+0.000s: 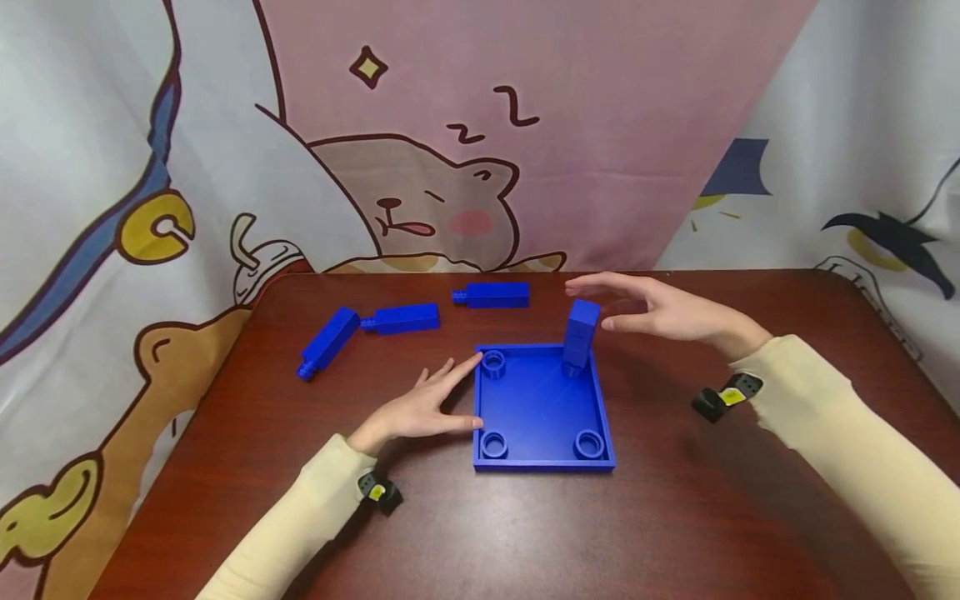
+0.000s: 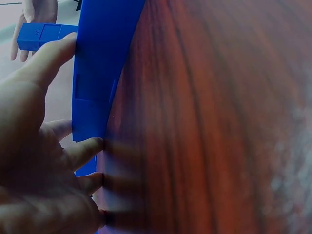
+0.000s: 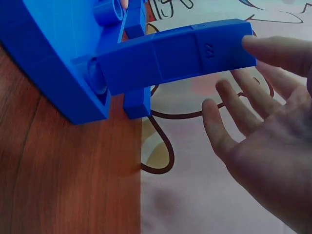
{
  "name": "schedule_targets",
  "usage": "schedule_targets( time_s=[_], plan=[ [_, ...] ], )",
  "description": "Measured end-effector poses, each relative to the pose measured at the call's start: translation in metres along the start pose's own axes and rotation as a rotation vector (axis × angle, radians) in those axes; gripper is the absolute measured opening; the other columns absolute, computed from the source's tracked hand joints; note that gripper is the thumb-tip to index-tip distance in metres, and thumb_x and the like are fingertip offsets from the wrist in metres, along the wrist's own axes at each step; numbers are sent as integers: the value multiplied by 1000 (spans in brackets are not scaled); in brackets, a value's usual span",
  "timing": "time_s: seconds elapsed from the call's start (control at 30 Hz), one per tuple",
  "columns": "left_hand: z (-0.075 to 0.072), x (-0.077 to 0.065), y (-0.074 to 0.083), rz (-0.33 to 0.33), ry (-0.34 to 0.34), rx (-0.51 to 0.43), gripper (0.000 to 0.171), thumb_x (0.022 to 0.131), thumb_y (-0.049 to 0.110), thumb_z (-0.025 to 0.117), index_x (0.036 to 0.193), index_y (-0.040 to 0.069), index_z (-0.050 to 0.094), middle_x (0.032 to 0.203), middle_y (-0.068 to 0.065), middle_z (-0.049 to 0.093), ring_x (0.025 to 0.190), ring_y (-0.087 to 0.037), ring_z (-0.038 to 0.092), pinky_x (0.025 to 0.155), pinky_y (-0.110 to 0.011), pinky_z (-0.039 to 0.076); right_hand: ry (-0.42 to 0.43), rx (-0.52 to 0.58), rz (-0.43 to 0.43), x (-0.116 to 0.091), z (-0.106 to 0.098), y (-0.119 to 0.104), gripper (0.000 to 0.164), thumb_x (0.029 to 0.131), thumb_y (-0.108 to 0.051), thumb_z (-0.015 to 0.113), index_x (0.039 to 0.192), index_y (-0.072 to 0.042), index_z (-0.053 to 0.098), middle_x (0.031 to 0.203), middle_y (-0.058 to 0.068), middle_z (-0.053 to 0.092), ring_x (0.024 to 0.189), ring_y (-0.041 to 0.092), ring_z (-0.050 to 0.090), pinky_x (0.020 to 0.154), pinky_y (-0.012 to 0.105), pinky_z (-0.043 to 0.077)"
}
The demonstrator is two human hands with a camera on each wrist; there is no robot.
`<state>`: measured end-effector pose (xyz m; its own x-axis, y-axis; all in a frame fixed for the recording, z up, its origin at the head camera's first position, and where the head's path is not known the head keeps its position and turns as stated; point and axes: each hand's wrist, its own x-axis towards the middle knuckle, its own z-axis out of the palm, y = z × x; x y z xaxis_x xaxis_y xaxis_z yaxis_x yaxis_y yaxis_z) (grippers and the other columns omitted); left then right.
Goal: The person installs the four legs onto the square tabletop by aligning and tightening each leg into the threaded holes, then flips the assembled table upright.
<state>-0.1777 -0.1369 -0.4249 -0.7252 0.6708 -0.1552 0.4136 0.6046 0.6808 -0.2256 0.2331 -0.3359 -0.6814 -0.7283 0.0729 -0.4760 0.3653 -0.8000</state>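
Blue tray [image 1: 536, 408] right at the centre of the action, flat on the dark reddish bench [image 1: 675, 525], square-cornered, low-walled, smooth inside! Rising from its far right corner, one blue block [image 1: 581, 333] stands on end, long and square-sided, seams crossing its face and a small marking near the top; whether its foot is fully seated, I can't tell. Three matching loose blocks [image 1: 407, 318] lie beyond the tray and off to its left, each with a narrow ribbed end. Down to the details: round ring sockets [image 1: 493, 445] sit in the other three corners. Over to the arms, both in pale sleeves [image 1: 832, 417], reaching in from either side! The right hand [image 1: 667, 310] is spread wide around the block's top, thumb on the near side, fingers beyond, and contact is too close to call. On the other flank, the left hand [image 1: 420, 407] lies low, fingers fairly straight and fanned, thumb and forefinger well apart, their tips touching the tray's left wall.
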Motion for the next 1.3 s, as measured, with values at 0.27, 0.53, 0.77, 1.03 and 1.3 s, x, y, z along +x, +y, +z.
schedule_targets(
  time_s=[0.27,0.53,0.77,1.03,1.3],
  plan=[
    [1,0,-2,6,8,-6,92,88,43,68,157,23,10,160,0,14,144,-36,3,107,-63,-5,47,32,38,0,4,2,39,96,-7,57,135,-7,53,133,6,55,123,20,49,99,48,39],
    [1,0,-1,-1,10,-6,92,88,43,68,157,23,10,160,0,15,144,-36,3,108,-63,-5,257,14,109,-3,14,2,35,84,-12,77,110,-3,54,102,10,59,91,26,59,74,28,51],
    [1,0,2,-21,-2,-12,93,89,43,67,157,24,7,160,0,14,145,-35,0,108,-62,-7,296,13,109,-6,19,3,39,82,-12,78,111,-3,54,103,10,60,93,30,58,72,27,51],
    [2,2,4,-44,5,-7,93,89,46,65,157,27,5,159,1,16,144,-36,-5,104,-65,-12,133,-14,74,-10,7,1,56,89,-9,70,139,-11,45,136,7,50,121,24,49,90,43,48],
    [0,8,3,-44,-18,-13,92,91,48,63,156,30,1,159,4,14,144,-34,-8,102,-65,-17,23,2,1,-12,-3,0,50,96,-5,56,144,-8,43,145,11,43,132,28,40,101,61,32]
  ],
)
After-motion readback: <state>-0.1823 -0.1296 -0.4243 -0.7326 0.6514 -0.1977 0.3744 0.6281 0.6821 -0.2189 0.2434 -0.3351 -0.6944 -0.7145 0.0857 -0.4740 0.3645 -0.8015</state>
